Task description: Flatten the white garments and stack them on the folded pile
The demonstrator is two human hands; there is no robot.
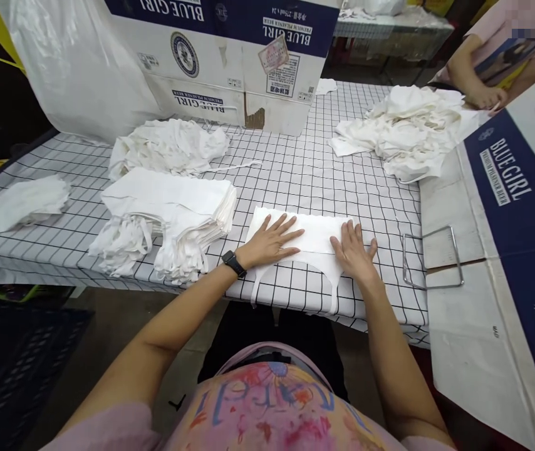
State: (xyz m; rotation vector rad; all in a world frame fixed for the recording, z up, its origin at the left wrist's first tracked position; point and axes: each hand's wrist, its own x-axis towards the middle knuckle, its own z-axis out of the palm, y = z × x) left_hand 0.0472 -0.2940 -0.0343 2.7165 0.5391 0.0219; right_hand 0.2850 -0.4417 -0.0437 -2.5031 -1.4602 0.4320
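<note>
A white strapped garment, like a camisole top [314, 232], lies flat near the table's front edge, its two thin straps toward me. My left hand [272, 241] rests on its left side with fingers spread. On its right end lies my right hand [356, 249], fingers stretched out and flat. Neither hand grips anything. Just left of my left hand is a neat stack of folded white garments [168, 200], with straps bunched at its front.
Behind the stack sits a loose white heap [164, 147]; another heap [413, 128] is at the back right. Cardboard boxes [230, 69] stand behind and on the right [465, 269]. A wire frame [455, 257] leans there. Across the table are a co-worker's hands [486, 97].
</note>
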